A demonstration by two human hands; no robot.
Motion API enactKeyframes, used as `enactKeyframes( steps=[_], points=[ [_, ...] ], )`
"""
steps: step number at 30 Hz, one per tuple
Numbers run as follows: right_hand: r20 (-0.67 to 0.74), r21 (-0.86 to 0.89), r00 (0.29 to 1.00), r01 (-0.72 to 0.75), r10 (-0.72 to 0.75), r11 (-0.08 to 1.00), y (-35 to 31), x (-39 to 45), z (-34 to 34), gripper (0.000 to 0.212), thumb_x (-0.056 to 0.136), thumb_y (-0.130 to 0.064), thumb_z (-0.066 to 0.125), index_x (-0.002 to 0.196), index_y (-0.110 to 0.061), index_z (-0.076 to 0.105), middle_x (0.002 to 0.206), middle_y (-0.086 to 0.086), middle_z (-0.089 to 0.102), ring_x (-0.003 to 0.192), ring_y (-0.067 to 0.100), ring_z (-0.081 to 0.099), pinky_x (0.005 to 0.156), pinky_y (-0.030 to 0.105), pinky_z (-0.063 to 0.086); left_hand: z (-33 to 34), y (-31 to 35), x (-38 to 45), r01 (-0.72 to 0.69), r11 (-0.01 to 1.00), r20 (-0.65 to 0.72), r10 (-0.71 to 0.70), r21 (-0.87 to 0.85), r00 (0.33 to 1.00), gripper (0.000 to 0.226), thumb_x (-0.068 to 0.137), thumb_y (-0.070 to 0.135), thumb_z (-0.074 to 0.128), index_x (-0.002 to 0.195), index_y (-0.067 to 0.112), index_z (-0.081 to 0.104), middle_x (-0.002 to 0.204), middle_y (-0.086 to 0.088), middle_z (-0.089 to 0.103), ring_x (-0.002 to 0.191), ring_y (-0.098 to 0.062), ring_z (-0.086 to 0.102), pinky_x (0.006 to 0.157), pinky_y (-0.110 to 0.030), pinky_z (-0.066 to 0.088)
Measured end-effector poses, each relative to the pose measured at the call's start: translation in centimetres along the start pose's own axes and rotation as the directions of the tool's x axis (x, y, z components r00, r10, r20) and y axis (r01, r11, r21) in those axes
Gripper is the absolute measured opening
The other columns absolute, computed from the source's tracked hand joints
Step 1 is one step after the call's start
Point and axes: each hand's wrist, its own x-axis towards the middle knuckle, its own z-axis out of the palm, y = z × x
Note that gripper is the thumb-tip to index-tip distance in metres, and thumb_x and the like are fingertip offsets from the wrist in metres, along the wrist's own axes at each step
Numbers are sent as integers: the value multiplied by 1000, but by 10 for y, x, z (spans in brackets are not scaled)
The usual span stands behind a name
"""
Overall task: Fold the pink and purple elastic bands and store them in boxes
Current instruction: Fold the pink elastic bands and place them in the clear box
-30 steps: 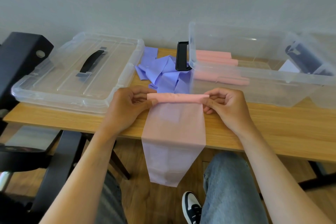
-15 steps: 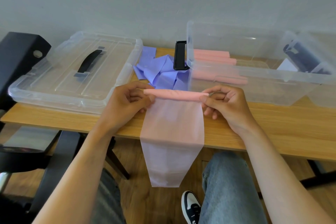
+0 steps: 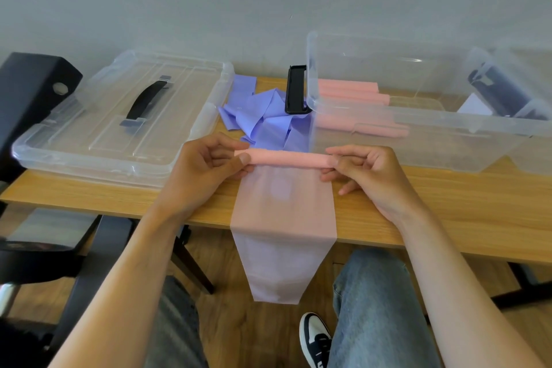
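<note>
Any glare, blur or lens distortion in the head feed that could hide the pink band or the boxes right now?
Head view: soft even daylight, no hard shadows; the pink band and both hands are sharp. Small glints on the clear box rim; wide-angle bending curves the table edge; the far right edge looks smeared.

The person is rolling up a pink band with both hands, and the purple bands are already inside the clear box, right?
Not quite. The head view shows the purple bands lying loose on the table, beside the clear box. Both hands do hold the pink band.
</note>
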Motion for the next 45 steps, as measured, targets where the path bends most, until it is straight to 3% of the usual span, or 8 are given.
enactKeyframes(
  steps=[7,17,21,25,31,36,41,45],
  points=[
    [-71,-101,993,82,-89,992,9,2,3,34,90,0,75,120,-15,72,95,3,81,91,18,79,74,24,63,2,-4,1,-6,984,-3,6,181,1000,33,88,13,78,120,17,73,100,1,80,98,-17,76,92,-31,59],
    [-101,-462,932,266,-348,846,12,1,6,14,96,-13,72,104,-23,67,73,-2,68,65,16,65,60,28,55,10,-2,-2,-87,891,6,94,445,996,11,96,21,72,105,25,68,66,2,69,60,-2,53,64,-11,41],
    [-78,-268,966,219,-248,938,6,-2,5,15,94,-4,72,104,-14,68,71,8,73,59,23,69,54,30,55,7,2,-2,-56,977,28,52,207,998,16,96,8,70,111,14,69,81,-7,78,71,-18,67,69,-28,56],
    [-38,-98,985,165,-169,981,0,-3,1,13,95,-2,69,106,-8,71,84,15,76,71,27,72,56,30,58,8,5,0,-18,993,-42,23,120,999,19,99,22,64,100,4,70,87,-9,79,75,-23,73,58,-24,52],
    [-119,-271,977,140,-178,952,-2,-6,5,10,94,-12,74,103,-15,77,72,0,73,56,4,64,54,21,54,4,3,1,-4,989,-27,8,149,1000,6,96,13,70,99,8,70,82,-10,79,73,-28,73,59,-25,54],
    [-129,-212,987,64,-93,975,-11,-9,1,28,90,-12,79,117,-16,74,76,1,75,50,5,58,51,19,50,5,7,0,19,991,-11,-18,136,1000,35,93,11,72,128,14,65,84,-8,80,70,-14,73,71,-21,57],
    [-126,-164,989,-94,74,982,-23,-9,-4,22,89,-14,79,111,-14,76,79,6,78,64,14,72,61,20,60,8,10,-2,-8,976,3,8,215,1000,22,92,15,74,113,19,75,93,2,80,81,-16,77,79,-27,62],
    [-106,-51,983,-154,148,987,-32,-9,-4,21,92,-13,76,112,-6,73,82,11,79,69,17,75,61,22,61,16,16,3,-34,976,-25,40,214,999,14,93,13,74,104,22,73,90,-2,78,78,-16,74,71,-26,61]
  ],
)
